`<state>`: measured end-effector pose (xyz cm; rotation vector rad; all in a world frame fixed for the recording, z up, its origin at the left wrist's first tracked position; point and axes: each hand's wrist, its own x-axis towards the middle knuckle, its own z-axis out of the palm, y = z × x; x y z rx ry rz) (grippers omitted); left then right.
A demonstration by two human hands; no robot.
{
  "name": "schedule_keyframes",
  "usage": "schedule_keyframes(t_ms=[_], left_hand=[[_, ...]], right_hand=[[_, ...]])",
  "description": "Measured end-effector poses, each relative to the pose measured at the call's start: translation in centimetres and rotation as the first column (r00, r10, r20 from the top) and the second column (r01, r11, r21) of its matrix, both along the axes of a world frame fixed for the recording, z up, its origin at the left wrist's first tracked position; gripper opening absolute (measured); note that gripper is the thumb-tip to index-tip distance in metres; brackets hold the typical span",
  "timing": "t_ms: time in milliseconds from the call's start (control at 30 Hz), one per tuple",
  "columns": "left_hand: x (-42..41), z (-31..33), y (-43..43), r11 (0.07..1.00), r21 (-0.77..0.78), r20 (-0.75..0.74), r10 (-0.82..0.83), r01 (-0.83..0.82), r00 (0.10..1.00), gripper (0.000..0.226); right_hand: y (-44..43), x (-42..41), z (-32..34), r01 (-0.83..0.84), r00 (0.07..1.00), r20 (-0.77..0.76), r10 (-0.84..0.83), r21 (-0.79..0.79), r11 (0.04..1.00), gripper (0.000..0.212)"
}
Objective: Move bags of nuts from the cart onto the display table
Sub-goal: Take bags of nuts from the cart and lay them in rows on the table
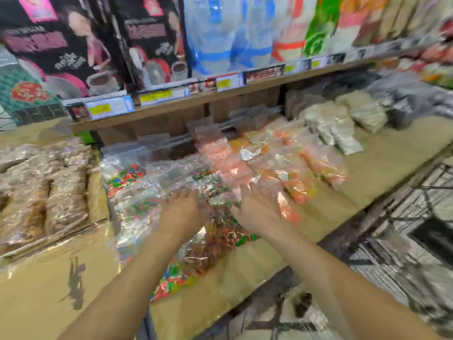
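Light: bright, even.
Glare: white glints on the clear plastic bags [137, 204].
Blur: motion smear everywhere; shelf labels [157, 95] unreadable.
Edges: wide-angle curving.

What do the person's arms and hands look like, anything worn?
The left hand and right hand wear no gloves. The left forearm and right forearm are uncovered to the frame edge, no sleeve in view. No watch, bracelet or ring shows, though motion blur could hide a small one.
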<state>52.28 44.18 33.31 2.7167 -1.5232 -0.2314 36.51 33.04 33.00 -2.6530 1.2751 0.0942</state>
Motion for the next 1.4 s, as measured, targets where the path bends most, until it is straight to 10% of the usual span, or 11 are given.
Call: schedule_keyframes(t_ms=[533, 1400], left_hand=[[-24.6, -1.0, -19.9, 0.883, -0.009, -0.053, -0.469, 0.470, 0.881, 0.057], [-40.0, -7.2, -37.3, 0.415, 0.005, -0.181, -0.895, 0.910, 0.409, 0.039]], right_hand=[[-11.6, -28.2, -1.4, 0.467, 0.884, -0.034, -0.466, 0.015, 0.884, 0.068], [-17.7, -40.1, -5.7, 0.902, 0.432, -0.132, -0.892, 0.078, 0.425, 0.073]])
